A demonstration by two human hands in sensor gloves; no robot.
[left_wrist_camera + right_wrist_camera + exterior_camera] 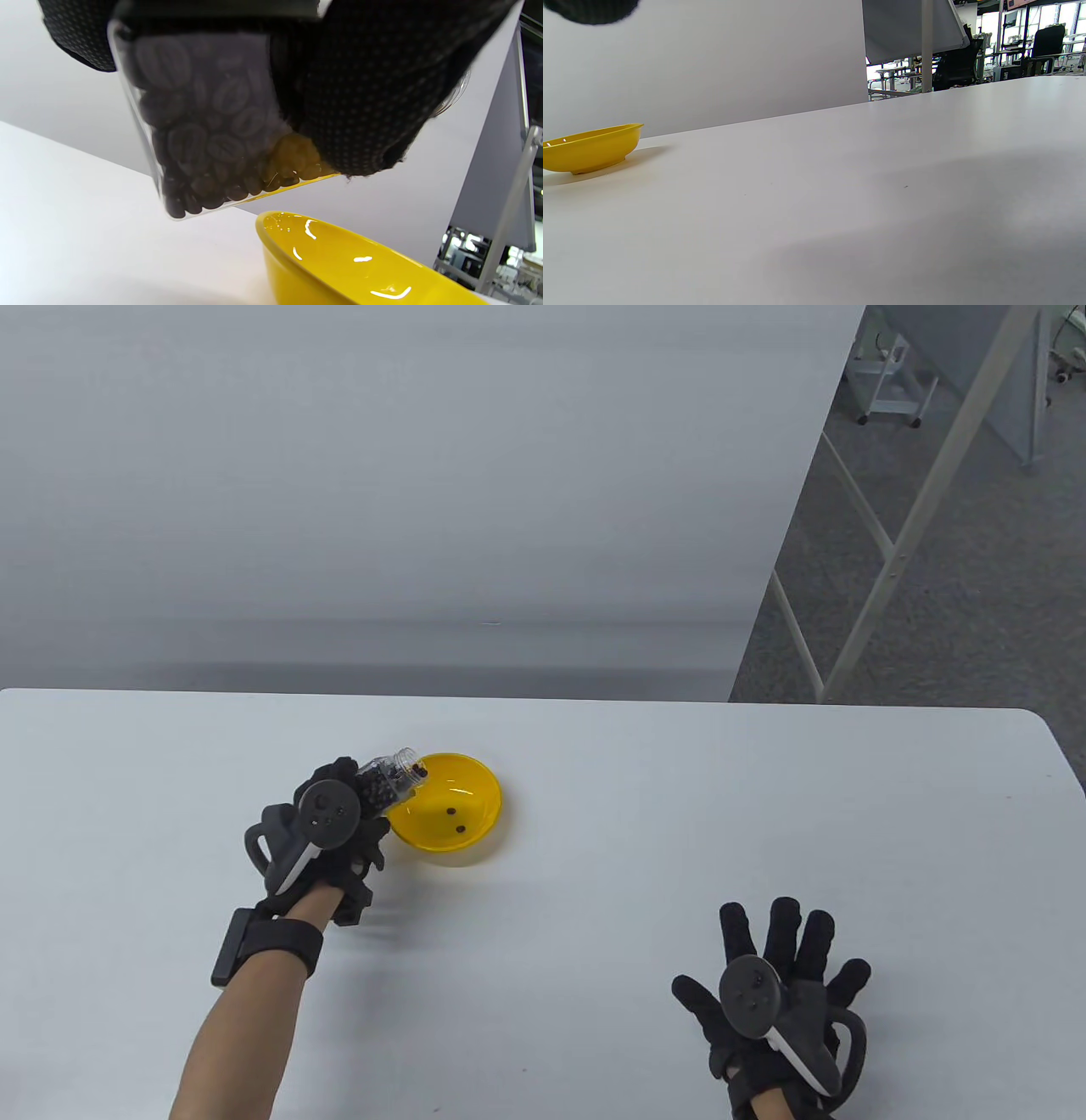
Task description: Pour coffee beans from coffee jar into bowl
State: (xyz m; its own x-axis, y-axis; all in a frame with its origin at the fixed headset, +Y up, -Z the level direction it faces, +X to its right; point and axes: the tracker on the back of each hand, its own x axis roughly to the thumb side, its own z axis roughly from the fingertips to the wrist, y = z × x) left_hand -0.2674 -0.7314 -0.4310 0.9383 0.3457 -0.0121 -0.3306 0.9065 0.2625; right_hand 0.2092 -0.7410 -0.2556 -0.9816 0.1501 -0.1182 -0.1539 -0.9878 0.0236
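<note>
My left hand point(339, 823) grips a clear coffee jar point(390, 780) full of dark beans and holds it tilted, its open mouth over the left rim of the yellow bowl point(475, 836). Two beans point(455, 819) lie in the bowl. In the left wrist view the jar point(203, 140) hangs just above the bowl's rim point(271, 228), with my gloved fingers point(373, 84) wrapped around it. My right hand point(776, 984) rests flat on the table with fingers spread, empty, far right of the bowl. The bowl also shows in the right wrist view point(589, 146).
The white table point(594, 831) ends at its right edge near a rounded corner point(1048, 729). A grey wall panel stands behind the table. A metal frame point(899, 551) stands on the floor at the back right.
</note>
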